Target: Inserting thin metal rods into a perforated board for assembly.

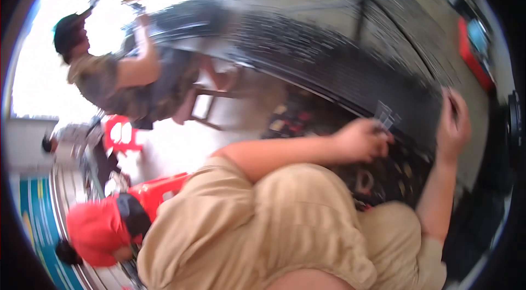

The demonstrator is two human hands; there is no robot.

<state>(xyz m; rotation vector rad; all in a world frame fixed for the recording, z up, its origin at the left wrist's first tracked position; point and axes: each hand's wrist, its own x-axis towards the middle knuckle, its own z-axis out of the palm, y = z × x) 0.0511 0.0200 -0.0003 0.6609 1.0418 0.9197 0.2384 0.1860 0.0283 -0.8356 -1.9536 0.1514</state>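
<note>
The picture is blurred and tilted. My left hand reaches out over a dark patterned surface and pinches small pale, see-through pieces at its fingertips. My right hand is raised farther right, fingers together against the edge of a dark, shiny tabletop. Blur hides whether it holds anything. My beige sleeves and knees fill the lower middle of the view.
A person in a cap sits on a wooden chair at the upper left, one arm raised to the tabletop. Another person in red crouches at the lower left beside red plastic stools. A red box stands at the far right.
</note>
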